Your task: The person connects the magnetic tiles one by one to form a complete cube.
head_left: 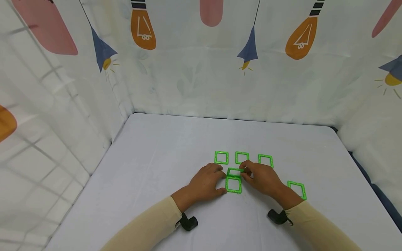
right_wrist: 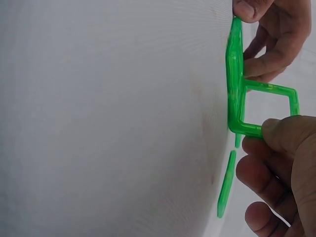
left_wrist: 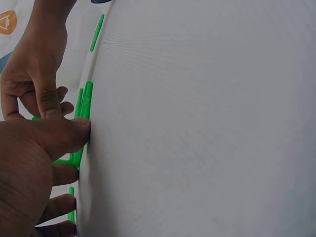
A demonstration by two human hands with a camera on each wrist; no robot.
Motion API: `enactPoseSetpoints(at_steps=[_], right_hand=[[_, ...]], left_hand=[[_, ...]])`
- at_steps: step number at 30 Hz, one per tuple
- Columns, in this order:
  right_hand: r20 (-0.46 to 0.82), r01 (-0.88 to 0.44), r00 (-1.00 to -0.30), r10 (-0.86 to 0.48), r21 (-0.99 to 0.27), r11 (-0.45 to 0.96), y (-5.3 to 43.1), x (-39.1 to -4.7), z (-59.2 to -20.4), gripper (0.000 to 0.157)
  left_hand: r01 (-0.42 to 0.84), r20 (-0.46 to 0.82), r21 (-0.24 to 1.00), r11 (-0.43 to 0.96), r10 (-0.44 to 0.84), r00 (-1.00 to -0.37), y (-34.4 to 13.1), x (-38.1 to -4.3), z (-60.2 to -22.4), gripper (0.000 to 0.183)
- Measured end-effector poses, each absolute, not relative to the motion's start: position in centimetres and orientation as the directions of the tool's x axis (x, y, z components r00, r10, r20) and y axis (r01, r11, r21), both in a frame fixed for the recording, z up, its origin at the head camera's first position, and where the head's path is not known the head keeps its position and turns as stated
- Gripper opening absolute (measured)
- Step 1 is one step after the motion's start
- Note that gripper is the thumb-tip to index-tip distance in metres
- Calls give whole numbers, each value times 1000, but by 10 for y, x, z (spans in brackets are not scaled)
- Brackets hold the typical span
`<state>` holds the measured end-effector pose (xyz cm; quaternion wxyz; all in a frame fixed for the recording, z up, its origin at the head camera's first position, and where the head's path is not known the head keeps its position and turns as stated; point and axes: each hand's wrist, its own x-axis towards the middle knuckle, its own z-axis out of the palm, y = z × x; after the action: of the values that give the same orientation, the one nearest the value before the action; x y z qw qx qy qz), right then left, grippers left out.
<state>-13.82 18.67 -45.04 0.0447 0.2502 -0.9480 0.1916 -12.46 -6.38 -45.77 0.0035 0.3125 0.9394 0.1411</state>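
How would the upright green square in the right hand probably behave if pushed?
The upright green square is probably stiff: its sides look straight though the right hand pinches only one. It seems likely light, being a thin open frame. Pushed, it may tip, since it rises on a narrow edge from the flat green square.

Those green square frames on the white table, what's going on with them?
A person is handling two of them with bare hands. The right hand pinches a raised green square frame, which stands on edge along the far side of a flat green square frame. The left hand rests against the flat one. Four others lie on the white table: a row of three frames farther back, and a single frame off to the right.
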Motion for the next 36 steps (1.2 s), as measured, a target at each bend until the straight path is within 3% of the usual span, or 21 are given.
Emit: enactPoseSetpoints(at_steps=[11, 18, 36], right_hand=[[175, -490, -871, -458, -342, 802, 186, -137, -450, 25], [196, -508, -861, -469, -342, 790, 185, -139, -452, 25], [183, -543, -839, -513, -355, 761, 179, -138, -451, 30]], left_hand=[[592, 76, 278, 757, 597, -799, -65, -126, -455, 49], [551, 58, 355, 755, 571, -819, -65, -131, -452, 54], [560, 114, 421, 714, 571, -813, -61, -135, -448, 22]])
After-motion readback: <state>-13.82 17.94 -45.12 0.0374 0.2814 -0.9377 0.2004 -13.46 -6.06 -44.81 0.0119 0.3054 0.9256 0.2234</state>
